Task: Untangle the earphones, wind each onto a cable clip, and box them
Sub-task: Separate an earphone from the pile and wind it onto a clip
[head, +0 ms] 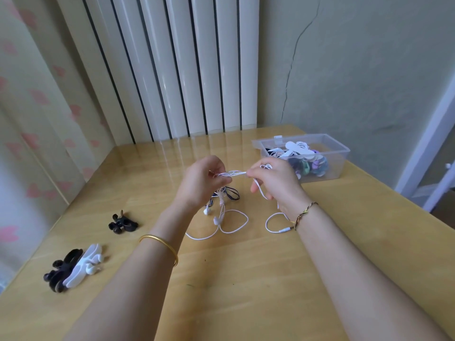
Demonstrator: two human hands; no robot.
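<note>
**Both grips pinching a white earphone cable above a wooden surface**

My left grip (204,178) and right grip (275,183) are raised close together above the surface (246,279). Each has its fingers curled, pinching the white earphone cable (234,173). A short bundle of its strands is pulled level between them. More of the cable runs through the fingers of my right grip and drops below it into a loop ending in the jack plug (283,231). Below my left grip the cable hangs down to the surface in loops, with the white earbuds (206,211) resting there. A dark earphone cable (230,194) is tangled in just beneath both grips. Beyond my right grip stands an open clear plastic box (341,166) holding wound earphones. Well off to the left of my left grip lies a black cable clip (121,223). Nearer me is a heap of black and white cable clips (71,269).
</note>
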